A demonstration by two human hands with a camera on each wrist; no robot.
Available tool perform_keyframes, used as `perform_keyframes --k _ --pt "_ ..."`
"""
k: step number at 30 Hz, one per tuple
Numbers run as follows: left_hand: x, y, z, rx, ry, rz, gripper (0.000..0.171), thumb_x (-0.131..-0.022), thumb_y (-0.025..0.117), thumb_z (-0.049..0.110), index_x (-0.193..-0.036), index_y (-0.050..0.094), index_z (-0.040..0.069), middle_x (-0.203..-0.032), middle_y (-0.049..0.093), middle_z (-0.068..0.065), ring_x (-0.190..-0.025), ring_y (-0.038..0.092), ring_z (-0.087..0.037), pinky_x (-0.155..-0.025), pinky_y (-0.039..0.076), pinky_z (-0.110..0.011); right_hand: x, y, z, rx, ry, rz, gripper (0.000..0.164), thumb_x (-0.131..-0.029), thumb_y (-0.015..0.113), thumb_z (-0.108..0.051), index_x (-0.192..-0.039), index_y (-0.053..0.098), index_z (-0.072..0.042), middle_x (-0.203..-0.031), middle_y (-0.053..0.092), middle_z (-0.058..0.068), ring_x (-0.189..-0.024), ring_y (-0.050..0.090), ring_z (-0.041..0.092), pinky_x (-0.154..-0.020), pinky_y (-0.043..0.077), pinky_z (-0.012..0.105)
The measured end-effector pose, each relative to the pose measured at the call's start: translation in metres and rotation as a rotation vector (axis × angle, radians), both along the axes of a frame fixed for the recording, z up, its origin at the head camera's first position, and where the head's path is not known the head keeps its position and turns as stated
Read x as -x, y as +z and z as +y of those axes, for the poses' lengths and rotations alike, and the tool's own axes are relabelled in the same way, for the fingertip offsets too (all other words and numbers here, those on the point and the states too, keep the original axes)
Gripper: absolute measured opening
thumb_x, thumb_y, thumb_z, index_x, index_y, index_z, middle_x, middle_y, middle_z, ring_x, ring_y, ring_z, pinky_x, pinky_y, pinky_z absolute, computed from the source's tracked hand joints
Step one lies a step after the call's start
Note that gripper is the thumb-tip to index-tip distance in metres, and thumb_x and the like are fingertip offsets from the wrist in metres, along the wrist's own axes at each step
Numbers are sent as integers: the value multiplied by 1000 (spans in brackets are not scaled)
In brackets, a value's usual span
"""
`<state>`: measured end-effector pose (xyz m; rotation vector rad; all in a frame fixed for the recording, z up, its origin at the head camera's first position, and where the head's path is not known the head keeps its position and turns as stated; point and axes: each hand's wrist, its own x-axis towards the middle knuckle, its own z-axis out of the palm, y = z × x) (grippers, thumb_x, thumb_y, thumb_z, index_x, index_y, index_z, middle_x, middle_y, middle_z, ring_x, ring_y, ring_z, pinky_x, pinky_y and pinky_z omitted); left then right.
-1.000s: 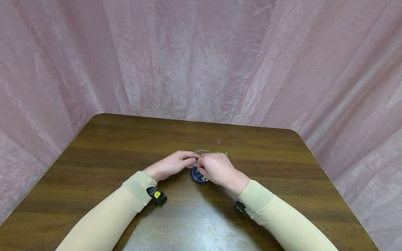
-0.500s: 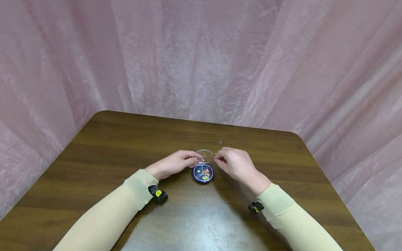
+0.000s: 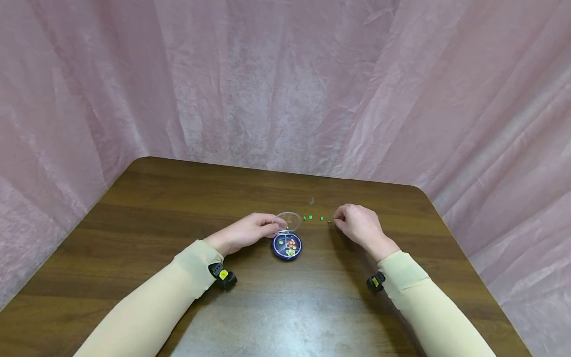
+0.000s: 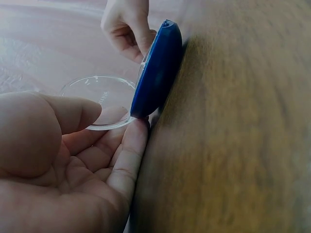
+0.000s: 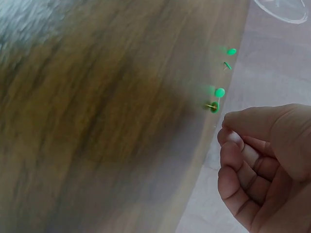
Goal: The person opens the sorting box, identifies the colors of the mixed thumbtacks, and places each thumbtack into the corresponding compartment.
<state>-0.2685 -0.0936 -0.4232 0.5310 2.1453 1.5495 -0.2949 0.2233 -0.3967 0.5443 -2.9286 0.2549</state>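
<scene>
My left hand point(image 3: 250, 233) pinches the clear round lid point(image 4: 99, 92) of a small blue case point(image 3: 287, 254), thumb above and fingers beneath. The case stands open on the table, its inside split into three compartments. One holds a small green piece, one several copper-coloured pieces, one several yellow-green pieces. Several green thumbtacks point(image 3: 311, 217) lie in a loose row right of the lid. My right hand point(image 3: 359, 226) is beside the rightmost thumbtack point(image 5: 214, 107), which shows its brass pin. Its thumb and index fingertips are close together, other fingers loosely curled, and nothing shows between them.
The brown wooden table point(image 3: 200, 198) ends at a rounded far edge, with a pink curtain point(image 3: 285, 89) hanging behind it. Each wrist carries a black camera point(image 3: 223, 276). A small pale mark point(image 3: 312, 200) lies beyond the thumbtacks.
My right hand has moved from over the case to the right, past the row of thumbtacks, uncovering the compartments and the row. The left hand stays at the lid.
</scene>
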Motion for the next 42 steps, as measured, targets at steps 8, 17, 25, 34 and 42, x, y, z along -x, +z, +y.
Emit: perform_keyframes --k 8,17,25,34,42 --pt "0 -1 -1 -11 11 -10 34 -104 53 26 -133 63 10 -130 63 0 -116 61 -17 -101 45 -31 5 -6 -11 -32 15 -25 3 -88 72 -27 -86 73 -25 -82 66 -13 -77 62 10 -68 51 38" --pt "1 -3 1 3 5 -16 36 -104 53 28 -134 63 11 -131 63 2 -115 61 -16 -102 45 -32 7 -9 -13 -58 11 -6 11 -88 70 -23 -77 67 -24 -76 61 -12 -70 57 12 -62 48 36" --pt "1 -2 1 9 6 -6 35 -104 53 27 -134 63 12 -130 63 1 -115 61 -16 -102 44 -32 5 -6 -10 1 -5 -104 9 -93 66 -25 -92 75 -22 -87 68 -9 -77 59 13 -71 50 39" --pt "0 -2 0 -1 13 0 33 -104 53 25 -132 64 11 -128 64 1 -115 61 -16 -100 45 -31 8 -9 -5 37 -6 -119 8 -92 67 -24 -91 75 -22 -85 67 -10 -76 58 12 -72 50 38" --pt "1 -2 1 4 15 0 32 -104 53 24 -131 65 12 -128 64 0 -114 61 -16 -100 46 -31 8 -11 -1 61 -16 -111 9 -93 68 -27 -94 76 -21 -86 69 -9 -81 64 14 -73 51 40"
